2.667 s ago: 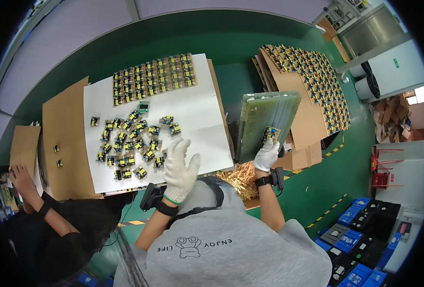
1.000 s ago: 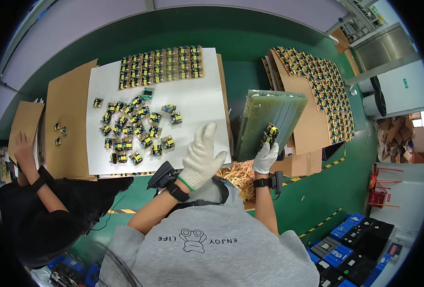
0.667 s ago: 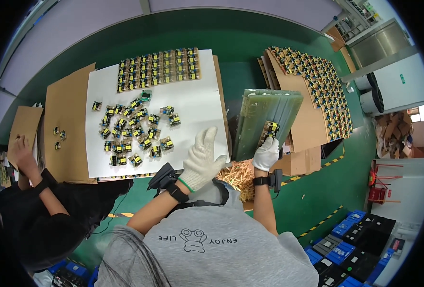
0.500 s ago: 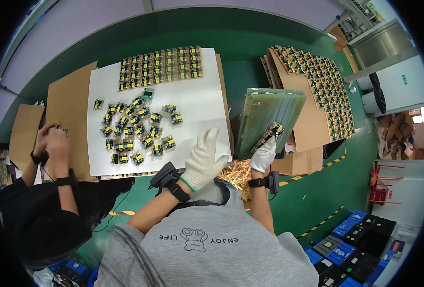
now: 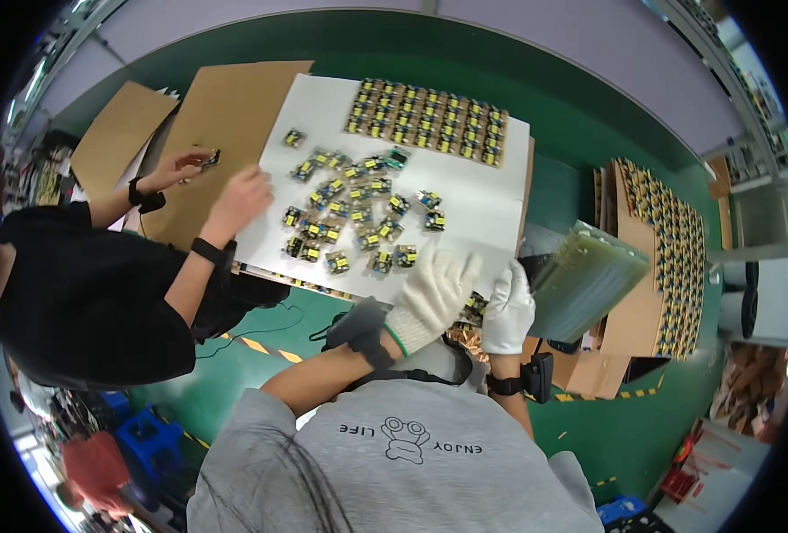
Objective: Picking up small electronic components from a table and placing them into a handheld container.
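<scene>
My left hand (image 5: 434,299), in a white knit glove, is open, with its fingers stretched over the near edge of the white tabletop (image 5: 487,226). Close beside it, my gloved right hand (image 5: 509,313) is closed on a small circuit board (image 5: 474,307), partly hidden between the two hands. Loose circuit boards (image 5: 358,211) with yellow labels lie scattered on the tabletop beyond my left hand. Right of my right hand leans a stack of translucent green panels (image 5: 589,282).
Joined rows of boards (image 5: 429,120) lie at the table's far side. More boards cover cardboard (image 5: 665,258) at the right. At the left, a co-worker's hand (image 5: 176,169) holds a small board (image 5: 209,160); their other hand (image 5: 245,200) is over the table's left edge.
The view has turned, shifting the table rightward. My right hand has moved from in front of the green panels toward my left hand with the board. The co-worker's hands have moved apart.
</scene>
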Demonstrator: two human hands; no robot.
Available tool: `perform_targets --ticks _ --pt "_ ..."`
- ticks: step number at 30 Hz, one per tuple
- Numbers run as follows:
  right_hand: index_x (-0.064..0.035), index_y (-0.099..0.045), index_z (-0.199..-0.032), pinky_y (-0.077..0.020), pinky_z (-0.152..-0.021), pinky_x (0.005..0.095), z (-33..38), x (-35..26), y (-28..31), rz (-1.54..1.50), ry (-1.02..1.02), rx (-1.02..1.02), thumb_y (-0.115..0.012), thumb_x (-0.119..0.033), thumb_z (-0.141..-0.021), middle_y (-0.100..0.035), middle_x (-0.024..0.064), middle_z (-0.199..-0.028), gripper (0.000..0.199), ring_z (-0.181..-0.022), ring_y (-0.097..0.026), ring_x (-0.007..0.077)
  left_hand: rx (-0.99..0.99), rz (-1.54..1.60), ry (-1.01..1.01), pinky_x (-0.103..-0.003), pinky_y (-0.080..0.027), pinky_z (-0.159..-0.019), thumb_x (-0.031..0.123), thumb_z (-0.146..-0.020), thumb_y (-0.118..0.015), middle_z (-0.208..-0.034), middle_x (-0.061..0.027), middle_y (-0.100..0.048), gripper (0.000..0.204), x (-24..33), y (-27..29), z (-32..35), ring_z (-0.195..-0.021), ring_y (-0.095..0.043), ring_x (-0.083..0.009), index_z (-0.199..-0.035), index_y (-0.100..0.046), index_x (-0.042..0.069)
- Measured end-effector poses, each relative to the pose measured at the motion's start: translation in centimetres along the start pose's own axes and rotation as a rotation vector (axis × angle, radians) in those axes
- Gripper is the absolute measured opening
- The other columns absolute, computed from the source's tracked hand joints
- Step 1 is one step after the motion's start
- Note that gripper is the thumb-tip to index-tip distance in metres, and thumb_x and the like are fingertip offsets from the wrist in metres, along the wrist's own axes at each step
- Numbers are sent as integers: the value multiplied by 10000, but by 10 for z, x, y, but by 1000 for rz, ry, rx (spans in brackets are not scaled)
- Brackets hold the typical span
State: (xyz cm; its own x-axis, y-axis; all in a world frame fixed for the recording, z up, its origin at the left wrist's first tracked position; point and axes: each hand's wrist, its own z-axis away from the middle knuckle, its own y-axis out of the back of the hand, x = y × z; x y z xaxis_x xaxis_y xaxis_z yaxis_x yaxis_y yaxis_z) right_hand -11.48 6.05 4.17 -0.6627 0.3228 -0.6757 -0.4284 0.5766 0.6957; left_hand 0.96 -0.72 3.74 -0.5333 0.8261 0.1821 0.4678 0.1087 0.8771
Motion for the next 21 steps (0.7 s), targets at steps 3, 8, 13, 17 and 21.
perform_targets --ticks 3,8,13,17,21 --pt "-18 -609 -898 -460 -548 380 -8 4 -18 207 42 -127 -485 -307 -942 -598 110 -660 318 -575 -584 280 -91 -153 147 -385 -437 -812 158 -679 -605 -756 -69 -482 288 -14 24 0 -772 -514 -231 -951 -566 71" --pt "-55 -536 -689 -331 -360 261 -19 -15 -43 -504 -525 -586 -449 -463 -940 -431 -13 -512 486 -384 -400 79 -147 -35 254 -356 -408 -700 381 -591 -743 -806 -58 -496 407 -39 33 10 -782 -513 -240 -818 -551 103" --pt "-53 -548 -692 -329 -344 234 -34 -18 -53 -673 -562 -736 -410 -501 -942 -462 6 -490 531 -355 -410 79 -213 248 585 -408 -377 -785 479 -649 -690 -900 -95 -551 491 -57 24 19 -866 -543 -294 -896 -575 70" --pt "-25 -592 -823 -476 -546 392 -32 5 -88 169 247 -381 -499 -410 -911 -600 108 -675 405 -585 -589 273 -154 1 597 -406 -390 -724 521 -696 -642 -953 -115 -528 535 -80 24 33 -832 -529 -276 -980 -545 78" --pt "20 -541 -1112 -484 -671 427 -32 -12 -87 249 86 37 -627 -298 -836 -611 164 -780 429 -722 -608 330 -207 125 690 -409 -395 -760 440 -687 -690 -980 -106 -527 571 -97 29 43 -860 -530 -270 -1106 -502 102"
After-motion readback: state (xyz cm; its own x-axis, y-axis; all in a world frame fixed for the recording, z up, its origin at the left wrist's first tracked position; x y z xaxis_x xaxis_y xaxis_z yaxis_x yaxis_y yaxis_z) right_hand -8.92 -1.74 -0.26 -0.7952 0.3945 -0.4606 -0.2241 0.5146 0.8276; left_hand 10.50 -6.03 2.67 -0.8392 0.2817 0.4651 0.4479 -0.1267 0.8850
